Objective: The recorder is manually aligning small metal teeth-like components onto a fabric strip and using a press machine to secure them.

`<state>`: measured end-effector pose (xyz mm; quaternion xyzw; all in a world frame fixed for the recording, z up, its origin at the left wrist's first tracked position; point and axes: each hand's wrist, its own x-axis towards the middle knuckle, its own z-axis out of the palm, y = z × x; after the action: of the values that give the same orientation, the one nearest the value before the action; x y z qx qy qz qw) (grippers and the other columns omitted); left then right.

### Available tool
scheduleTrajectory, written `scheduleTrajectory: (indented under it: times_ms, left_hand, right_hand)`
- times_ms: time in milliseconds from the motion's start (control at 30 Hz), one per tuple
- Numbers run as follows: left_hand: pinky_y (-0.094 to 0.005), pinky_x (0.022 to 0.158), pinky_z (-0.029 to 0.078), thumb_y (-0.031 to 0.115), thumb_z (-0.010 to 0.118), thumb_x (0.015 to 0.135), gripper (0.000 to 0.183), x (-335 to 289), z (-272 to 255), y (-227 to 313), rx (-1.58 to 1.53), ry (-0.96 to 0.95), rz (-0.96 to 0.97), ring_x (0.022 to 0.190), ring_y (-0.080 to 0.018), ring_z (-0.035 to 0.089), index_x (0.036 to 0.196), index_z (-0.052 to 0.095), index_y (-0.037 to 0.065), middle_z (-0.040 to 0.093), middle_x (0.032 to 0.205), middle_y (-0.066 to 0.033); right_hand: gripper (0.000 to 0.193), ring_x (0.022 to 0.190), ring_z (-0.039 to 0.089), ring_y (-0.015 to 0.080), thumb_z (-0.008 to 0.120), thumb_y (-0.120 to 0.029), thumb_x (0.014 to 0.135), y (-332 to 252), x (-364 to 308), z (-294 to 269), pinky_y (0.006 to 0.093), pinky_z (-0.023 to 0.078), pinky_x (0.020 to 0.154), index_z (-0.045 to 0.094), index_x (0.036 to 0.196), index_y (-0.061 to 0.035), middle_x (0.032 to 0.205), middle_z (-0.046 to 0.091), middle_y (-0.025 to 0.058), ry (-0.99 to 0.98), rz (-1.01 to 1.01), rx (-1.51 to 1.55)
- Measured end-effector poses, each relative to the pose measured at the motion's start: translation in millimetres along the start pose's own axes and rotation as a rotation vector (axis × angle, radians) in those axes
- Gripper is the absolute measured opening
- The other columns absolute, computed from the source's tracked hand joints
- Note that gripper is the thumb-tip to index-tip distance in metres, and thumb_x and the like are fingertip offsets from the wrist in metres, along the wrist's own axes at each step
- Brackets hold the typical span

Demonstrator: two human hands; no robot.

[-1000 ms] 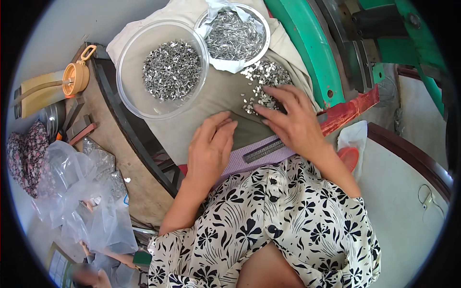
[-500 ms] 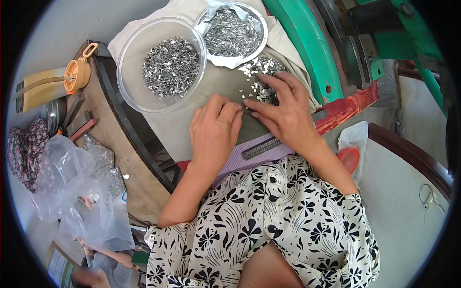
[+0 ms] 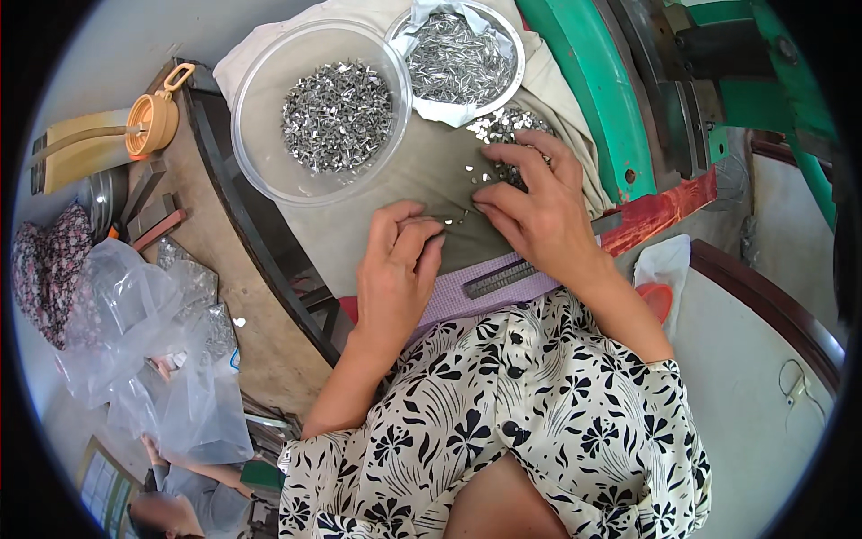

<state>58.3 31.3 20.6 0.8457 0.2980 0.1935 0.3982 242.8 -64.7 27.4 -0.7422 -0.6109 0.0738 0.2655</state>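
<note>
My left hand (image 3: 395, 274) hovers low over the grey-green cloth (image 3: 350, 235), its fingers loosely bent and their tips apart. Right by those fingertips lies a tiny shiny metal piece (image 3: 448, 221). My right hand (image 3: 548, 211) is on the other side of it, thumb and fingers spread, with nothing visible between them. Under and beyond its fingers is a pile of small flat silvery pieces (image 3: 503, 123), partly hidden; a few more are scattered nearer. A large clear plastic tub (image 3: 247, 135) holds many short metal parts. Behind it, a white bowl (image 3: 519, 63) lined with plastic contains slender metal pins.
Along the near table edge runs a purple textured strip (image 3: 440, 308) with a dark ridged bar (image 3: 498, 280). A green machine frame (image 3: 597, 99) borders the right. At left are an orange lid (image 3: 153, 126) and clear plastic bags (image 3: 153, 332). Another person (image 3: 193, 503) is at lower left.
My hands have drawn apart from each other, leaving small pieces visible between them. The left fingers have loosened. The whole view has shifted slightly.
</note>
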Motion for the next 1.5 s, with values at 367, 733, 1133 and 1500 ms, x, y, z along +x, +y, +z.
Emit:
scheduleTrajectory:
  times_ms: [367, 733, 1133, 1500]
  left_hand:
    - [-0.0403, 0.074, 0.052, -0.001, 0.072, 0.079, 0.014, 11.2, 6.1, 0.7, 0.043, -0.054, -0.038, 0.085, -0.0286, 0.064, 0.092, 0.066, -0.001, 0.058, 0.112, -0.0145]
    - [-0.0379, 0.078, 0.049, 0.000, 0.075, 0.075, 0.014, 6.7, 4.5, 5.1, 0.119, 0.000, -0.059, 0.092, -0.0290, 0.060, 0.086, 0.067, 0.001, 0.059, 0.110, -0.0128]
    - [-0.0373, 0.083, 0.048, -0.001, 0.075, 0.075, 0.016, 0.4, 7.8, 2.3, 0.076, 0.056, -0.106, 0.096, -0.0279, 0.058, 0.088, 0.067, 0.002, 0.059, 0.113, -0.0132]
    - [-0.0399, 0.080, 0.049, -0.003, 0.071, 0.075, 0.026, 1.8, 0.4, -1.2, 0.113, -0.009, -0.031, 0.094, -0.0294, 0.057, 0.100, 0.069, 0.004, 0.058, 0.113, -0.0135]
  right_hand:
    - [0.021, 0.117, 0.050, 0.0320, 0.083, -0.014, 0.064, -12.0, -44.7, -10.5, 0.0420, 0.038, 0.099, 0.069, 0.080, -0.0154, 0.119, 0.066, 0.0031, 0.039, -0.097, 0.142]
    - [0.022, 0.117, 0.048, 0.0317, 0.083, -0.020, 0.067, -10.3, -52.8, -6.9, 0.0423, 0.038, 0.098, 0.077, 0.089, -0.0189, 0.118, 0.066, 0.0019, -0.021, -0.109, 0.121]
    - [0.012, 0.121, 0.049, 0.0277, 0.074, -0.013, 0.073, -7.2, -3.5, 7.0, 0.0428, 0.034, 0.101, 0.068, 0.084, -0.0121, 0.118, 0.063, 0.0008, -0.034, -0.140, 0.057]
    - [0.017, 0.118, 0.049, 0.0301, 0.083, -0.022, 0.066, -10.6, -45.5, -16.3, 0.0422, 0.034, 0.099, 0.077, 0.081, -0.0203, 0.119, 0.066, -0.0011, -0.090, -0.156, 0.097]
